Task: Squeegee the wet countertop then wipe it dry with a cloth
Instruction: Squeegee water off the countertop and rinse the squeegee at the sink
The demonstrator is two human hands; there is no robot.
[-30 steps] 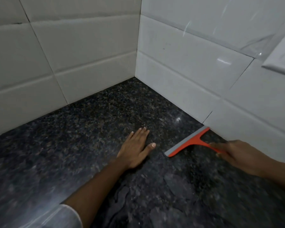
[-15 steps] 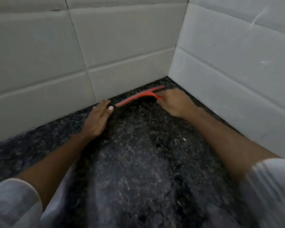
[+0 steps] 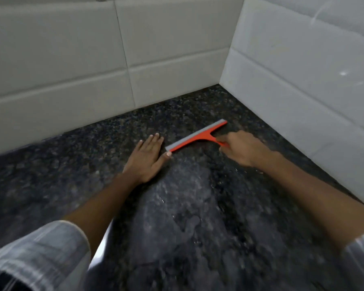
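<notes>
White wall tiles (image 3: 72, 59) meet in a corner at 1 o'clock behind the dark, speckled, wet bench (image 3: 187, 217), where the left hand (image 3: 148, 159) lies flat and wide, and the right hand (image 3: 243, 149) holds the orange squeegee (image 3: 194, 137) at 12 o'clock.

countertop (image 3: 198, 227): dark speckled stone, we'd say granite, polished; a wet grey film dulls the middle.
wall tiles (image 3: 61, 59): off-white glazed ceramic, smooth, with a soft sheen (the right-hand wall (image 3: 303, 70) looks glossier to us, with small bright glints).
squeegee (image 3: 198, 138): orange-red plastic, smooth and matt, edged by a grey strip we take for rubber.
sleeves (image 3: 40, 255): pale striped woven cloth, matt, though blurred in our view.
</notes>
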